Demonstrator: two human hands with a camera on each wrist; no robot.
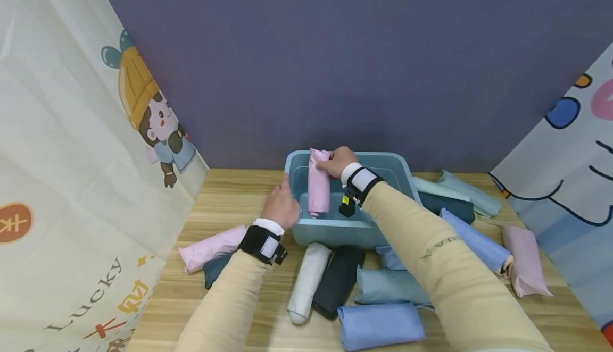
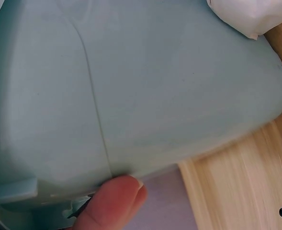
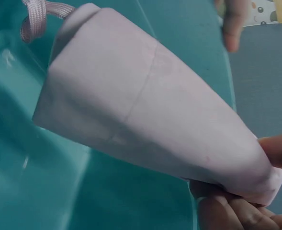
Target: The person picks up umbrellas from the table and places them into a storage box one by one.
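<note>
One wooden table [image 1: 230, 190], with wrapped bundles lying left, right and in front of my bin. One blue-green bin [image 1: 335, 233], open-topped, near the back wall. One pink bundle [image 1: 318, 190], lengthwise inside the bin's left part; whether it touches the floor, I cannot tell. Step in hand, as I judge it: placing this bundle; the next move calls for settling it, then loosening my fingers. Left hand [image 1: 281, 206]: at the bin's front-left corner, index finger straight at the rim; whether it grips, I cannot tell. Right hand [image 1: 341, 161]: apart from my left, pinching the bundle's far end. Edges: left wall close beside the bundle; open room to its right. One cord [image 3: 34, 24], at the bundle's near end.
</note>
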